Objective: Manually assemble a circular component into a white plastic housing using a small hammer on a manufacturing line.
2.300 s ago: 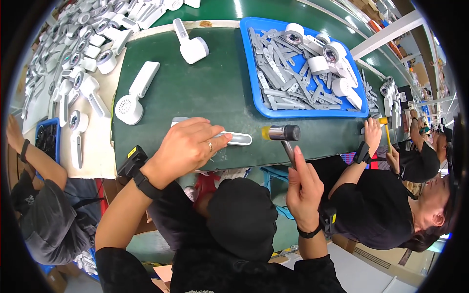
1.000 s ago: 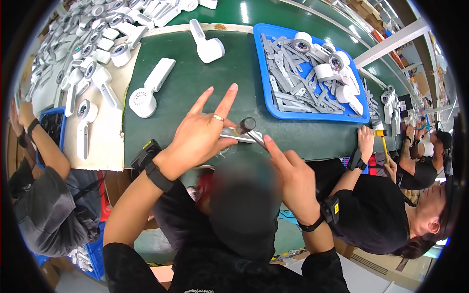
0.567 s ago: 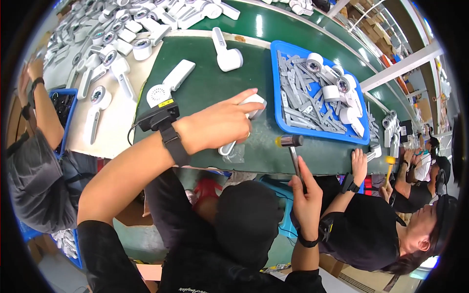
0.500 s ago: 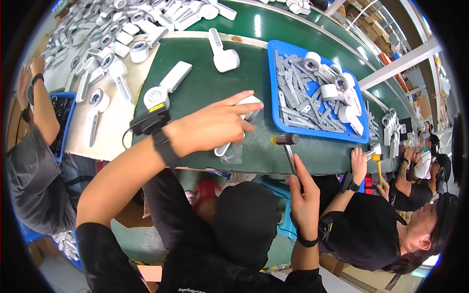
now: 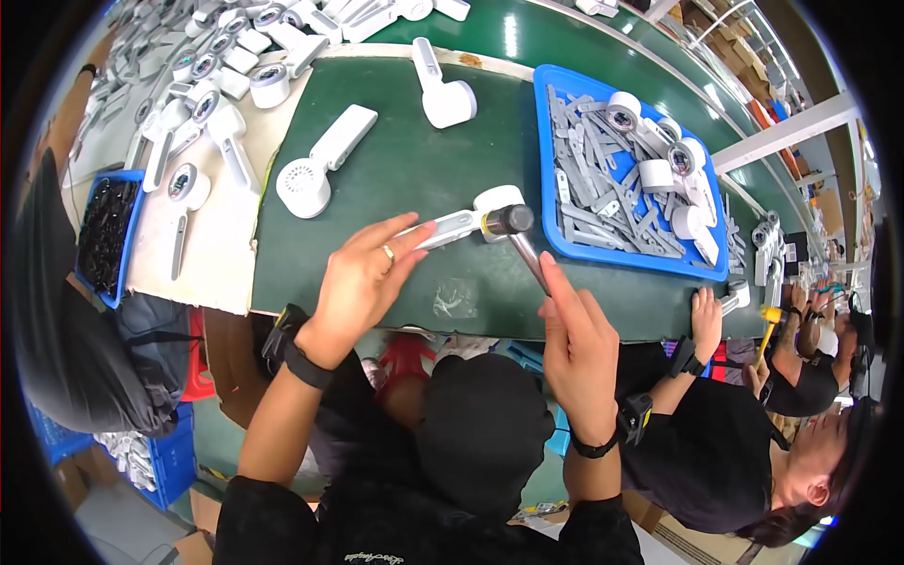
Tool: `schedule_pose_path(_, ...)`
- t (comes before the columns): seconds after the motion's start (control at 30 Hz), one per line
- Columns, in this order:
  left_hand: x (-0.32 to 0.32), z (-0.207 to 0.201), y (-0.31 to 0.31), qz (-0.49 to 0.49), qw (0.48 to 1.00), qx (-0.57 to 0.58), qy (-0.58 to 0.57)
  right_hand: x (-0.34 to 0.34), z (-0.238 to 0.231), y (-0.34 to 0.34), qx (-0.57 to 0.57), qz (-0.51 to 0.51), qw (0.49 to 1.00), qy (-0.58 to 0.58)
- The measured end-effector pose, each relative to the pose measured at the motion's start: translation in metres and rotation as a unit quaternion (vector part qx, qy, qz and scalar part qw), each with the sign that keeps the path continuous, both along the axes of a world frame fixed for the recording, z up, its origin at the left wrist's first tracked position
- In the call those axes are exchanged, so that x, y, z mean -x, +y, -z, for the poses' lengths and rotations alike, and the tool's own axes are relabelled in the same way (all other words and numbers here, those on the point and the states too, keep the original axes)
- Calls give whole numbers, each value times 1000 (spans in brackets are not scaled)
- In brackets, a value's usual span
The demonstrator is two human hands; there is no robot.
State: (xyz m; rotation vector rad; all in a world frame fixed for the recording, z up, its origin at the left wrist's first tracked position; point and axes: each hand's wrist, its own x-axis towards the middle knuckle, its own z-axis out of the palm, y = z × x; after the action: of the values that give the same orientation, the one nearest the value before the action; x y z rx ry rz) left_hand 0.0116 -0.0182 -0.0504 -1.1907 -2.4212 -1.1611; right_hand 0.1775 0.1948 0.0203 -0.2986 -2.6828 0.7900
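Note:
My left hand (image 5: 363, 282) presses flat on the handle of a white hand-held device (image 5: 466, 218) that lies on the green mat (image 5: 395, 179). A small hammer (image 5: 516, 235) is gripped in my right hand (image 5: 576, 341), and its dark head rests against the device's round end. Two more white devices lie farther back on the mat, one (image 5: 320, 160) at the left and one (image 5: 439, 90) near the far edge.
A blue tray (image 5: 551, 160) of grey strips and white round parts sits at the right of the mat. Many white devices cover the table (image 5: 202, 254) at the left beside a blue bin (image 5: 105, 231). Other people work at my left and right; one holds a yellow-headed hammer (image 5: 770, 320).
My left hand has drawn back from the device's round end to its handle. The hammer head has moved up from beside the mat edge onto the device's round end.

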Motion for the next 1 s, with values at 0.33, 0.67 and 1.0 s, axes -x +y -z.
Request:
schedule_pose_path(0.33, -7, 3, 1, -98, 978, -28, -182, 22, -11, -12, -21, -83, 995, 49)
schedule_pose_path(0.67, -1, 4, 1, -60, 991, -59, -102, 22, -5, -7, -79, -77, 993, -29)
schedule_pose_path(1.0, -35, -39, 39, -113, 954, 15, -277, 29, 1, -3, 378, 59, 907, -175)
